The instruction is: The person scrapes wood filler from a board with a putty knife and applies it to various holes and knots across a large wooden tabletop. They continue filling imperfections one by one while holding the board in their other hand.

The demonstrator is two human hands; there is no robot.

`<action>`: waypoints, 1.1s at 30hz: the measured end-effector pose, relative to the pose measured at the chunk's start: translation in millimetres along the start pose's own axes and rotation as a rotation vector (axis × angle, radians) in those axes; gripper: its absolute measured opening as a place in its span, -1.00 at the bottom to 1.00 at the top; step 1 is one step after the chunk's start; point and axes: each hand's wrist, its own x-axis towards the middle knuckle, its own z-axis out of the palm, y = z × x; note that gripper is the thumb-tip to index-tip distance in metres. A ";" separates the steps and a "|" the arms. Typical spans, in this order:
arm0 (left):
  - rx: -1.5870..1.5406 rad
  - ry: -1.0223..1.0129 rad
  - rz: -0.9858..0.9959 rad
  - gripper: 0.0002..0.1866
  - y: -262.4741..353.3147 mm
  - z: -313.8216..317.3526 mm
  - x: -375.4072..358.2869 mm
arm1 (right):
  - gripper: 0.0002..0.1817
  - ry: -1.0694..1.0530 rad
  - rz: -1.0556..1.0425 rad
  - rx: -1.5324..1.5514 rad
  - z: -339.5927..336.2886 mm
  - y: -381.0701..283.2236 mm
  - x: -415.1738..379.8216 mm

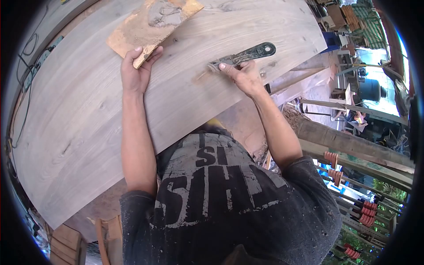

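My left hand (140,73) grips the near edge of a wooden board (137,37), thumb on top and fingers beneath. Grey-brown filler paste (165,14) lies smeared over the board's upper part. In my right hand (245,78) is a putty knife (249,54) with a dark handle pointing up and to the right. Its paste-coated blade is low over a large wooden panel (88,115), beside a brownish smear (202,77) on the grain. The board overlaps the panel's far side in this view.
Cables (27,70) run along the panel's left side. Wooden pieces (66,243) stand at the lower left. To the right are a heavy timber beam (353,143), several bar clamps with red parts (367,214) and a dark round container (371,89).
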 end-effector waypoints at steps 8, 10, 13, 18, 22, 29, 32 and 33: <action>-0.031 0.026 0.114 -0.54 -6.2 0.5 -3.9 | -0.57 -0.030 -0.075 0.383 -6.3 1.0 23.8; -0.044 0.031 0.148 -0.54 -7.3 4.0 -5.4 | -0.59 -0.014 -0.180 0.222 -8.4 -14.4 30.5; 0.018 0.152 0.259 -0.55 -8.4 13.8 -10.1 | -0.65 0.019 -0.429 0.049 3.3 -22.3 52.4; -0.014 0.201 0.296 -0.54 -8.7 20.4 -10.7 | -0.81 -0.124 -0.716 -0.018 14.8 -36.1 92.3; 0.014 0.199 0.261 -0.51 -6.0 10.0 -9.7 | -0.84 -0.063 -1.066 -0.234 29.1 -39.1 117.5; 0.080 0.228 0.300 -0.51 -2.4 13.4 -10.5 | -0.73 -0.200 -1.199 -0.363 20.1 -28.3 105.5; 0.078 0.194 0.291 -0.51 -4.1 9.1 -7.5 | -0.81 -0.254 -1.094 -0.330 -2.0 -43.4 107.7; 0.061 0.173 0.267 -0.51 -7.3 5.0 -9.5 | -0.82 -0.267 -0.920 -0.249 -6.1 -43.6 107.3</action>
